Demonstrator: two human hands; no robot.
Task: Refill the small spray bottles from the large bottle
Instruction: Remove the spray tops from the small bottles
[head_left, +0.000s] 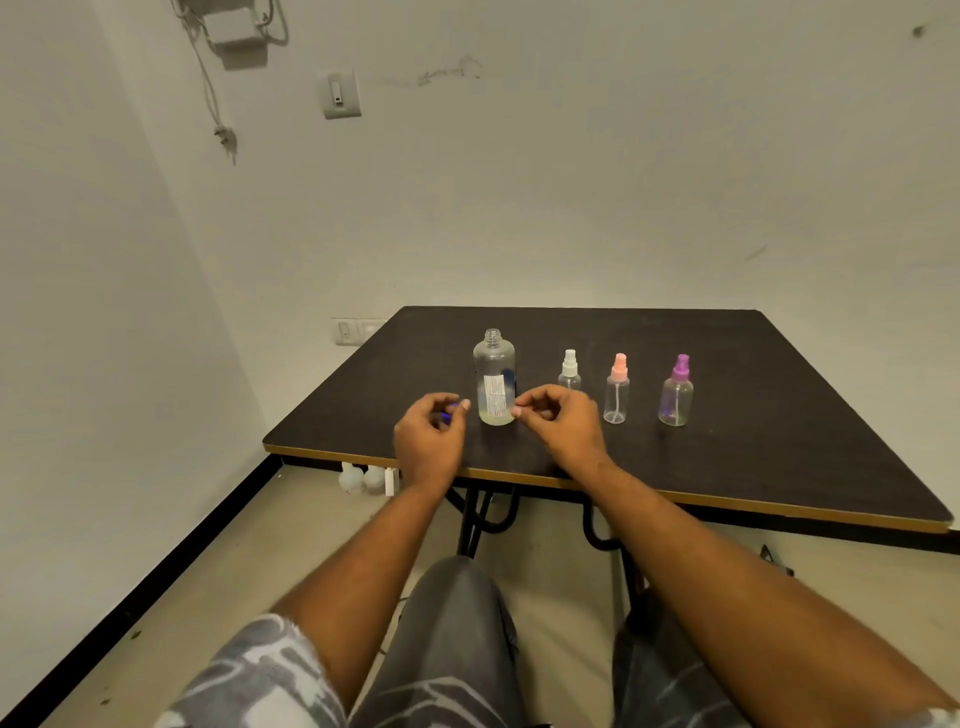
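Flanking the uncapped large bottle on the bench, the left hand curls round a small blue thing, likely its cap, kept clear for pouring; the right hand has curled fingers at the bottle's side, grip unclear. To its right, well apart, the white spray bottle, pink spray bottle and purple spray bottle stand in a row, tops on

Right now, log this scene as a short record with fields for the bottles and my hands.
large bottle: clear plastic, labelled, upright, uncapped, little liquid left
small bottles: white-topped spray bottle, pink-topped spray bottle, purple-topped spray bottle; clear, upright, tops on
left hand: grips small blue object
right hand: fingers curled beside large bottle
surface: dark table
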